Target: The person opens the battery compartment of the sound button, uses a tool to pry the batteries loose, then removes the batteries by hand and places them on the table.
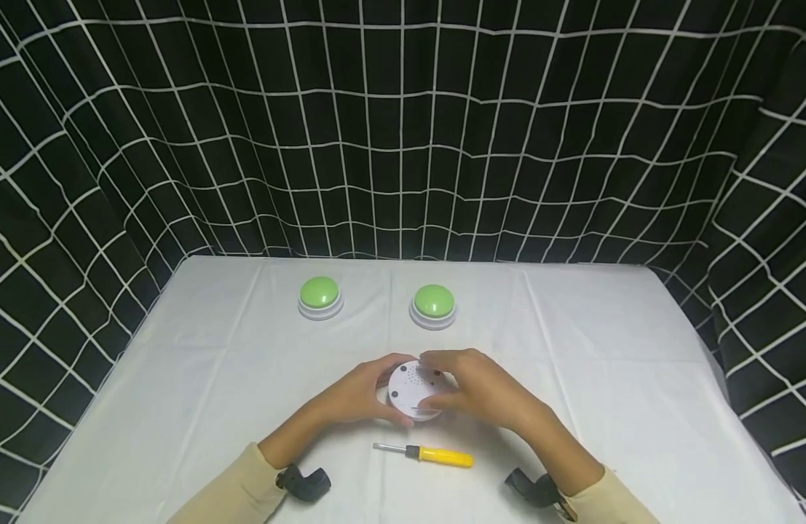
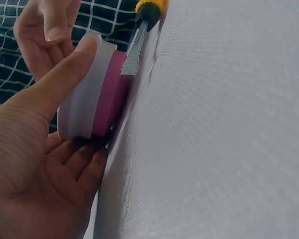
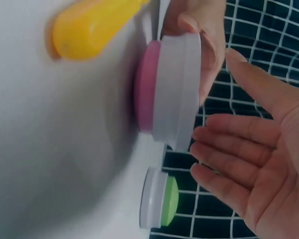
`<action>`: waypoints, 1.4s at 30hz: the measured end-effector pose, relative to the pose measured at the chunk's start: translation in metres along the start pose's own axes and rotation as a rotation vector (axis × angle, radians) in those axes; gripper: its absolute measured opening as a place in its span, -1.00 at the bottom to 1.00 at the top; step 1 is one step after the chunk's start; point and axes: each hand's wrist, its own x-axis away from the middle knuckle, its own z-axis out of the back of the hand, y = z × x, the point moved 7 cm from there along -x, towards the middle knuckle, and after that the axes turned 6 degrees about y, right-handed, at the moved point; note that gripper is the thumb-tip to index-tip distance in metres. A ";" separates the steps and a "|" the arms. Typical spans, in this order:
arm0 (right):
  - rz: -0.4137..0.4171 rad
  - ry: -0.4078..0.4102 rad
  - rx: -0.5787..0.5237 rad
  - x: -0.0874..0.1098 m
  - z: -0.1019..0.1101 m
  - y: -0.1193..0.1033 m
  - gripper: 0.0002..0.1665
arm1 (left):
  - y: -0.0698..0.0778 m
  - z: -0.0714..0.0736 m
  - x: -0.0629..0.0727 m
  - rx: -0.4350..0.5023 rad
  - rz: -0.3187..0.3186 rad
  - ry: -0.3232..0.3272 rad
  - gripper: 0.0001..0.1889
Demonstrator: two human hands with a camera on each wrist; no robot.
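Note:
A round white push button (image 1: 405,384) is turned upside down at the front middle of the table, its underside with dark feet and small holes facing up. Its pink dome (image 3: 147,89) points down to the cloth in the right wrist view. My left hand (image 1: 358,393) grips the white rim from the left, thumb on the near side and fingers on the far side. Over the right part of the underside is my right hand (image 1: 484,386), fingers extended and, in the right wrist view, slightly apart from the button. A yellow-handled flat screwdriver (image 1: 442,456) lies just in front.
Two more push buttons with green domes stand upright farther back, one on the left (image 1: 319,293) and one near the middle (image 1: 434,302). A white cloth (image 1: 258,407) covers the table. Dark curtains with a white grid (image 1: 403,131) surround the back and sides.

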 end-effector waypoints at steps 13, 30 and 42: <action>0.124 0.019 0.173 -0.001 -0.009 -0.014 -0.58 | -0.001 0.000 -0.002 -0.021 0.016 0.002 0.01; 0.241 -0.013 0.342 0.002 -0.019 -0.031 -0.76 | -0.002 -0.001 -0.001 -0.035 0.028 0.019 0.03; 0.294 -0.037 0.476 0.004 -0.022 -0.041 -0.79 | -0.003 0.000 -0.002 -0.003 0.025 0.021 0.00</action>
